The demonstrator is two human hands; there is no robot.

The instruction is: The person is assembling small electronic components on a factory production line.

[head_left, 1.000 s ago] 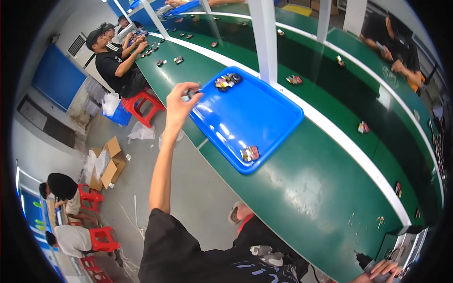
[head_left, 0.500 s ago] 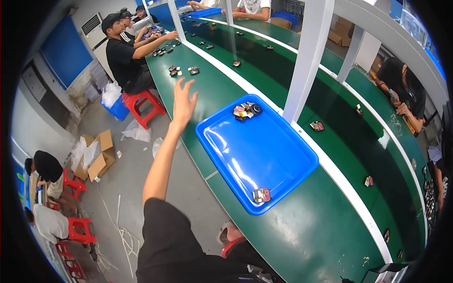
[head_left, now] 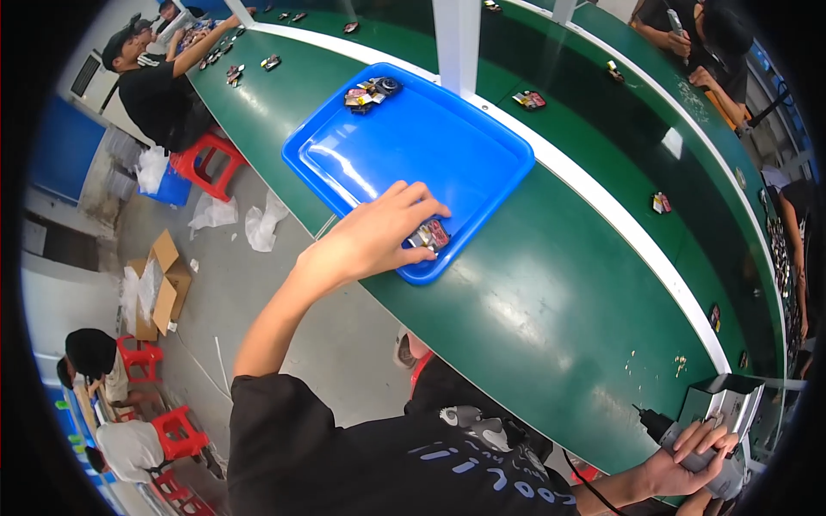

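Observation:
A blue plastic tray (head_left: 430, 172) lies on the green worktop at a slant. My left hand (head_left: 370, 230) reaches over its near corner, thumb and fingertips curled around a small red-and-black electronic assembly (head_left: 433, 234) with a silvery part. Several similar pieces are heaped as a small pile (head_left: 368, 95) in the tray's far corner, one with a round black part. At the lower right, my right hand (head_left: 699, 451) is wrapped round a grey electric screwdriver (head_left: 671, 434), its black nose and thin bit pointing up and left.
A silvery metal box (head_left: 727, 400) stands beside the screwdriver. A white post (head_left: 456, 52) rises behind the tray. Beyond a white rail, small assemblies (head_left: 531, 100) dot the dark green belt. Co-workers sit at the far left and far right. A red stool (head_left: 209, 163) stands at left.
My left hand has come down and nearer, from above the table left of the tray onto the assembly in its near corner. My right hand with the screwdriver has come into view.

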